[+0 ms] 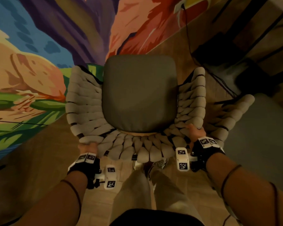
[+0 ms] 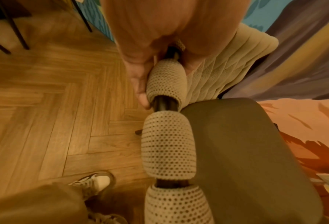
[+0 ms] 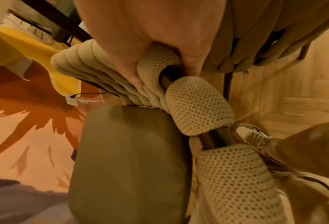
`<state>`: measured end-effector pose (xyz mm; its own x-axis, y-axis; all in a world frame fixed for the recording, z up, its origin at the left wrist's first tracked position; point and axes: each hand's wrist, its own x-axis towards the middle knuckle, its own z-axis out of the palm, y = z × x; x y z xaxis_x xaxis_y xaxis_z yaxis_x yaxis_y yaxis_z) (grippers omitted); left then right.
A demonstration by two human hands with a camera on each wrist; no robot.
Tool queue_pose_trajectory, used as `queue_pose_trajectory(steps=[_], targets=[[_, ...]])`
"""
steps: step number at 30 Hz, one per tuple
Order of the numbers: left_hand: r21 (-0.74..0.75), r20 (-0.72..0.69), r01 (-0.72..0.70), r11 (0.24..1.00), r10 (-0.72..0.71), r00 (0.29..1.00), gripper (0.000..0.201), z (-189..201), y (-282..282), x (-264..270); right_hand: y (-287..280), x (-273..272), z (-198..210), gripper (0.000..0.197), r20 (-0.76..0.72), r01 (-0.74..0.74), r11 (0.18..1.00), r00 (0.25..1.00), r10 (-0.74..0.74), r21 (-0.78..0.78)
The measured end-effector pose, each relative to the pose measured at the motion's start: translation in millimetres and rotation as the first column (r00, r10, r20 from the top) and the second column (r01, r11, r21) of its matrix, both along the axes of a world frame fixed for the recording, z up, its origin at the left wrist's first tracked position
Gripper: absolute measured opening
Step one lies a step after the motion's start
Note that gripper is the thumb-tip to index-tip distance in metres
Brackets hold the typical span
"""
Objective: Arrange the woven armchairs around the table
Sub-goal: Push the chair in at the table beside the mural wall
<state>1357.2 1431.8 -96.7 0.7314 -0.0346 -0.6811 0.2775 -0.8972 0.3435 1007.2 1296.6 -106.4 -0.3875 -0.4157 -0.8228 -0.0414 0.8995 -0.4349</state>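
Left hand: curled round the near-left stretch of the back rim of the woven armchair, fingers wrapped over the knit rope and dark tube in the left wrist view.
Right hand: gripping the near-right stretch of the same rim, thumb and fingers closed round it.
Armchair in hand: directly ahead over the wood floor, grey seat cushion facing away; whether lifted or standing cannot be told.
Second armchair: just beside the right hand, partly seen, touching or nearly touching the first.
Wall mural: beyond, close behind the seat front.
Table: only a pale edge at far upper right, well apart.
Progress: likely early; held chair not yet at the table, second one apparently also waiting.
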Motion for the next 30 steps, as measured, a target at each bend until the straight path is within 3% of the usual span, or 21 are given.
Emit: queue_pose_trajectory(steps=[7,13,19,21,22,25,30], targets=[[0.018,0.038,0.114,0.993,-0.114,0.993,0.053,1,-51,34,-3,21,-4,0.063,-0.035,0.113,0.993,0.993,-0.112,0.020],[-0.117,0.010,0.273,0.955,-0.274,0.962,0.056,-9,-108,69,-12,47,-7,0.065,-0.085,0.238,0.970,0.969,-0.233,0.042],[-0.165,0.022,0.375,0.912,-0.376,0.926,0.065,-43,-166,122,-21,70,-10,0.063,-0.100,0.318,0.946,0.945,-0.312,0.059],[-0.183,0.045,0.399,0.898,-0.398,0.916,0.063,-90,-182,156,-24,77,-9,0.064,-0.102,0.328,0.943,0.941,-0.321,0.060],[-0.164,0.040,0.423,0.891,-0.422,0.906,0.061,-85,-195,155,-26,81,-7,0.066,-0.098,0.332,0.941,0.941,-0.325,0.066],[-0.110,0.047,0.470,0.876,-0.468,0.883,0.055,-24,-234,124,-32,90,-7,0.073,-0.091,0.350,0.933,0.935,-0.343,0.084],[-0.097,0.161,0.591,0.801,-0.573,0.804,0.057,-28,-282,122,-38,92,-6,0.082,-0.060,0.373,0.920,0.928,-0.369,0.119]])
